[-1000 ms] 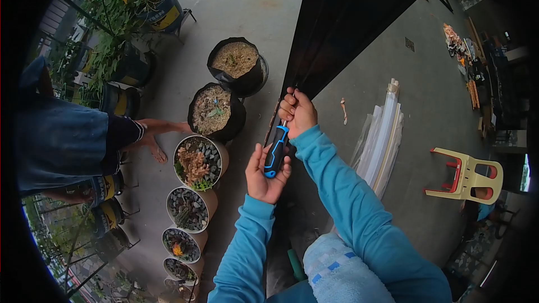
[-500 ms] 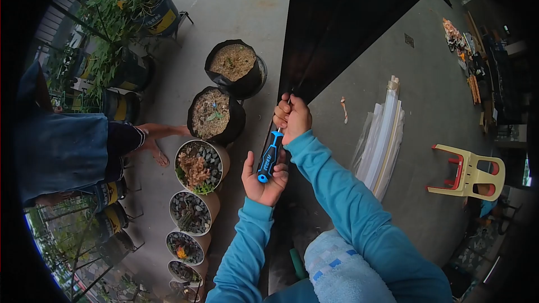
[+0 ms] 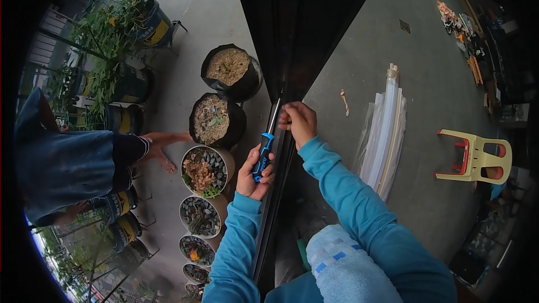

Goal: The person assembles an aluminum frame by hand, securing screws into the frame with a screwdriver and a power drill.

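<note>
My left hand (image 3: 255, 174) is closed around the blue-and-black handle of a screwdriver (image 3: 263, 157). Its metal shaft points up along the long black metal frame (image 3: 270, 219), and the tip meets the dark frame near the wide black panel (image 3: 314, 17). Just right of the shaft is my right hand (image 3: 300, 123), with fingers loosely bent and apart, near the frame's edge. Nothing shows in those fingers, which are slightly blurred. A light blue towel (image 3: 348, 264) hangs in front, low in the view.
To the left stand black grow bags (image 3: 227, 73) and round pots with stones (image 3: 201, 216). A person in a dark blue shirt (image 3: 67, 160) is farther left, by bucket planters (image 3: 154, 25). On the right lie wrapped white strips (image 3: 382, 134) and a yellow-and-red chair (image 3: 477, 157).
My right hand has come off the screwdriver shaft and moved slightly right. The left hand has shifted a little left with the handle, and the camera view has turned slightly.
</note>
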Available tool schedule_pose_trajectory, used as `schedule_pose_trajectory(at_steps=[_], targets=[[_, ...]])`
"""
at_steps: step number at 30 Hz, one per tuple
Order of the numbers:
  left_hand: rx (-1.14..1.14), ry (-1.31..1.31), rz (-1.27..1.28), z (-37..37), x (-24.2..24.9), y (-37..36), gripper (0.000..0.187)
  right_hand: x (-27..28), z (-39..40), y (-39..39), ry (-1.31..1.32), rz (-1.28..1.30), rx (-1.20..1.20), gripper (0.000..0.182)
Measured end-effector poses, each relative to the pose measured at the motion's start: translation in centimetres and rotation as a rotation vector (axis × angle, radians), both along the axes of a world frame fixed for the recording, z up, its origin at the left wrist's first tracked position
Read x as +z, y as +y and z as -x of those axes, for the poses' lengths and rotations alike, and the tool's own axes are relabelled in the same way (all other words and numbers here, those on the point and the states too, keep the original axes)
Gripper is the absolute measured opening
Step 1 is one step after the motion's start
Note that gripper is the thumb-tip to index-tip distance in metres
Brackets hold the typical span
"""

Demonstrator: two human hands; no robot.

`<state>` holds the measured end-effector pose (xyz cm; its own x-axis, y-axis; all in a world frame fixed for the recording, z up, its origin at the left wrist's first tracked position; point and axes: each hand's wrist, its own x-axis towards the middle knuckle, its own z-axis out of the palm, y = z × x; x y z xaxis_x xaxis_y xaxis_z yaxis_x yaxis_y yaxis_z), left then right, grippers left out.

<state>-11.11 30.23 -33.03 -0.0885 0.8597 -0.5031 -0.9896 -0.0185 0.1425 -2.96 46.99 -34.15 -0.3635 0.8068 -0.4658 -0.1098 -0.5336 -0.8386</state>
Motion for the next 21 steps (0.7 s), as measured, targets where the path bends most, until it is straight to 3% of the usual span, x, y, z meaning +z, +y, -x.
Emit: schedule_pose_trajectory(at_steps=[1, 2, 4, 5, 9, 21], targets=[[0.006, 0.025, 0.044, 0.0, 0.1, 0.2, 0.032, -1.3, -1.0, 0.0, -0.057, -0.233, -0.040, 0.016], [0.006, 0.022, 0.044, -0.1, 0.1, 0.3, 0.032, -2.5, -2.2, 0.4, -0.061, -0.234, -0.039, 0.016], [-0.011, 0.111, 0.038, 0.2, 0.2, 0.3, 0.034, -3.0, -3.1, 1.6, -0.527, -0.738, -0.039, 0.029], [0.002, 0.093, 0.044, 0.1, 0.1, 0.3, 0.036, -3.2, -3.2, 2.3, -0.526, -0.718, -0.009, 0.038], [0.003, 0.114, 0.045, 0.0, 0.3, 0.3, 0.038, -4.1, -3.0, 4.2, -0.633, -0.891, 0.168, 0.039], [0.033, 0.120, 0.069, -1.0, 0.5, 0.3, 0.035, -5.2, -1.5, 3.6, -0.703, -1.008, -0.009, 0.025]])
